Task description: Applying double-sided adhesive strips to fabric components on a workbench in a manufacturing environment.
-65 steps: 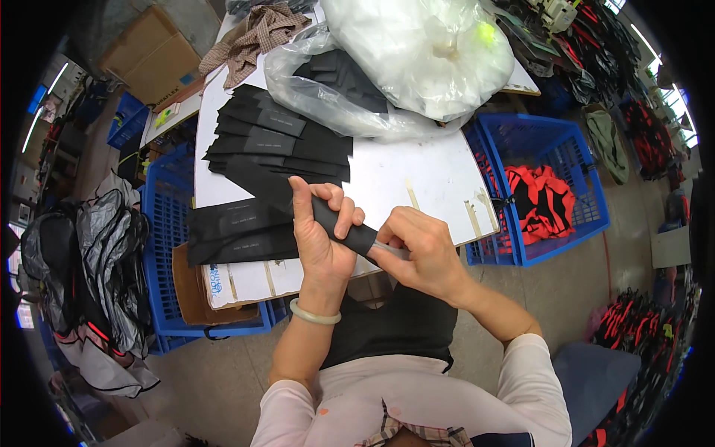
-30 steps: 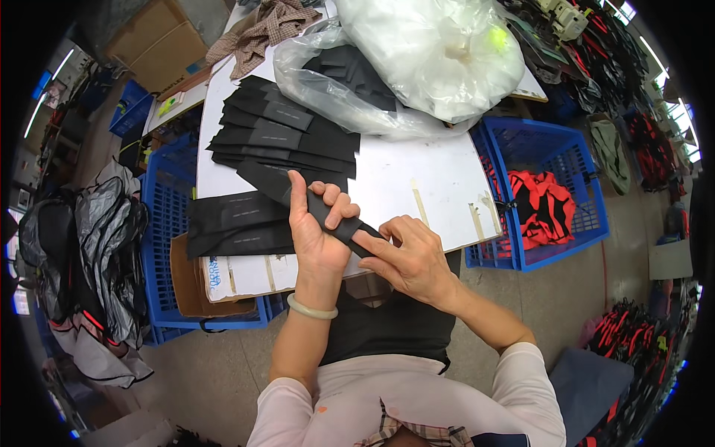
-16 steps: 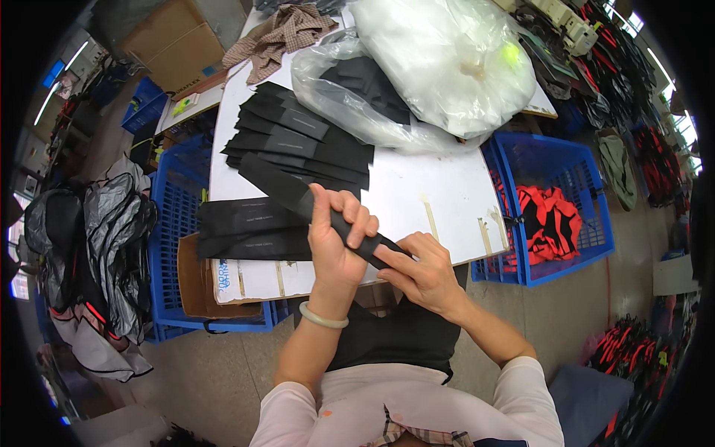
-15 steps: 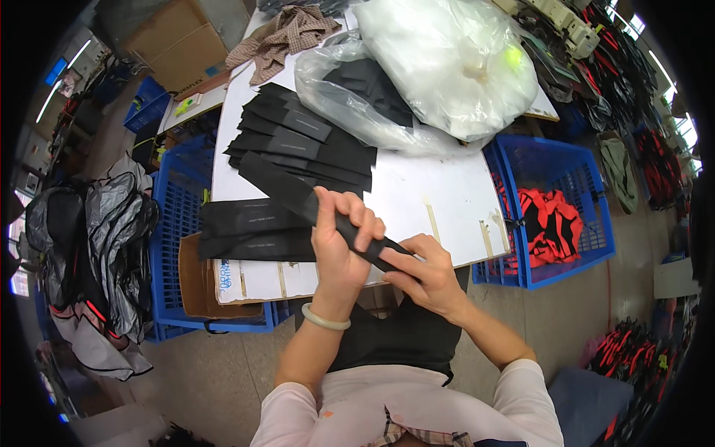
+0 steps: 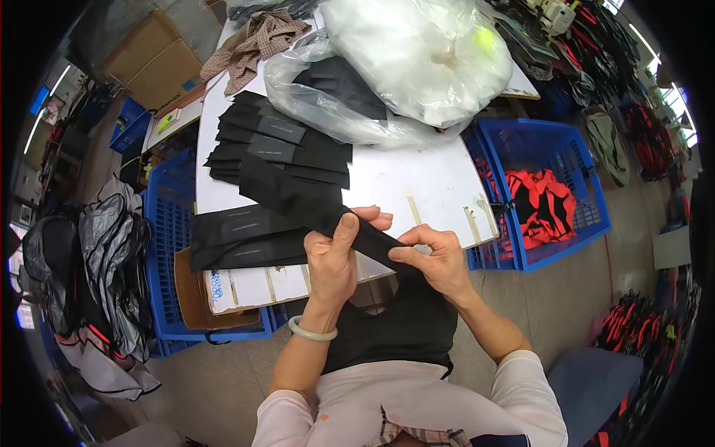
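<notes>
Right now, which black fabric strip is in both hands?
The slanting black fabric strip, gripped by the left hand and right hand; the other black strips lie unheld on the white tabletop.

white table | black fabric strips | translucent plastic | checked cloth

Strips on tbl, crates L/R

Head cam: left fisheye, upright, aimed down from above left hand and right hand, close; desk just beyond.
</notes>
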A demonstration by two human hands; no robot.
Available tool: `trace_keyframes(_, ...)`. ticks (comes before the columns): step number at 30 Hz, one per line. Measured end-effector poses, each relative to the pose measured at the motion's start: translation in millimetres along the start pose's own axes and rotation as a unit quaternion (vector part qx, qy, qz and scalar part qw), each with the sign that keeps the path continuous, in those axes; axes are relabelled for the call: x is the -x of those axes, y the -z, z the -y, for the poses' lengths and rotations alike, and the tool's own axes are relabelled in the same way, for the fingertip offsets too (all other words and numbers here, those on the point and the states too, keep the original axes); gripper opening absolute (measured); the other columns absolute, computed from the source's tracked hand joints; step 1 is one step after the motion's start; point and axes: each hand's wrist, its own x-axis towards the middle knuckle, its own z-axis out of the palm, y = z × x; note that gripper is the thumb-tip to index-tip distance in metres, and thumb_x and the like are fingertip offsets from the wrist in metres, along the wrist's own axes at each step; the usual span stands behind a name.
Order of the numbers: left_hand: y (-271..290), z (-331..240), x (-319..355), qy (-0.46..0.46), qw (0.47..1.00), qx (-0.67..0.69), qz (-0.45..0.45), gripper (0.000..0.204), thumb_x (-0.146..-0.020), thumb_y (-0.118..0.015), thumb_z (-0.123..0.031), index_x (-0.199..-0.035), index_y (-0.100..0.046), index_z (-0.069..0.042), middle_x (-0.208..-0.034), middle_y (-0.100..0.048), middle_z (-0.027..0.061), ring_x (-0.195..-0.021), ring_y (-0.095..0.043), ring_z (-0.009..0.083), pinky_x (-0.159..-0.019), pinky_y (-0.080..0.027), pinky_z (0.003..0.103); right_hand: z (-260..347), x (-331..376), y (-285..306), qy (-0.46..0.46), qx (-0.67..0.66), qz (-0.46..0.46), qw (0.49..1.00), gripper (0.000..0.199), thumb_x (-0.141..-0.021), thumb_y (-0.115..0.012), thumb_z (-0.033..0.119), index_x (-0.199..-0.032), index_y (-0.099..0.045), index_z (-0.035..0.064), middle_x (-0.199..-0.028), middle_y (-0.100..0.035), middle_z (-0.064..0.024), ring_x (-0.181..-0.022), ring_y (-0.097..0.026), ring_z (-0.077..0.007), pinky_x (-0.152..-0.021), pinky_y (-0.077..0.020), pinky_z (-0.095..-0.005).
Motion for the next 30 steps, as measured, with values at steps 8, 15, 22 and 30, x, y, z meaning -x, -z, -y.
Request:
trace_keyframes(8,-4.4,0.6,-4.1,0.056,0.997,0.001,-0.050,0.049,-0.102,-0.045,-0.036,-0.116,-0.060,0.008,-0.110,-0.066,0.0232,-0.100,-0.067,0.0310,-0.095,-0.050,0.041,-10.6,-16.2,32.6,0.243,0.212,-0.147,0.935,0.017,-0.069,-0.076,-0.004,-0.084,-0.071,0.0011,-0.080,-0.068,-0.0087,-0.073,-0.063,-0.0214,-0.071,-0.0474,-0.0321)
trace_keyframes(15,-13.2,27.6,48.8,-0.137,0.816,-0.520,0.211,0.043,-0.078,-0.072,-0.008,-0.117,-0.059,0.004,-0.121,-0.059,0.0200,-0.118,-0.054,0.0355,-0.103,-0.040,0.046,-84.4,3.8,55.3,0.345,0.403,-0.056,0.846,0.020,-0.078,-0.074,0.015,-0.095,-0.069,0.0070,-0.104,-0.069,-0.0065,-0.091,-0.065,-0.0218,-0.083,-0.0453,-0.0386)
trace_keyframes(22,9.3,62.2,54.0,-0.102,0.700,-0.666,0.237,0.068,-0.074,-0.075,-0.006,-0.136,-0.047,0.000,-0.140,-0.043,0.0211,-0.134,-0.038,0.0385,-0.110,-0.030,0.050,-94.2,35.7,65.7,0.239,0.455,0.005,0.858,0.042,-0.079,-0.073,0.031,-0.119,-0.067,0.0199,-0.131,-0.059,0.0000,-0.127,-0.050,-0.0239,-0.108,-0.0311,-0.0471)
trace_keyframes(30,0.4,76.4,53.9,-0.115,0.682,-0.697,0.189,0.059,-0.077,-0.072,-0.005,-0.132,-0.052,-0.002,-0.134,-0.048,0.0188,-0.128,-0.044,0.0367,-0.108,-0.031,0.051,-105.5,36.0,70.1,0.230,0.452,0.011,0.862,0.046,-0.079,-0.072,0.034,-0.124,-0.064,0.0266,-0.137,-0.055,0.0062,-0.133,-0.045,-0.0227,-0.111,-0.0289,-0.0478)
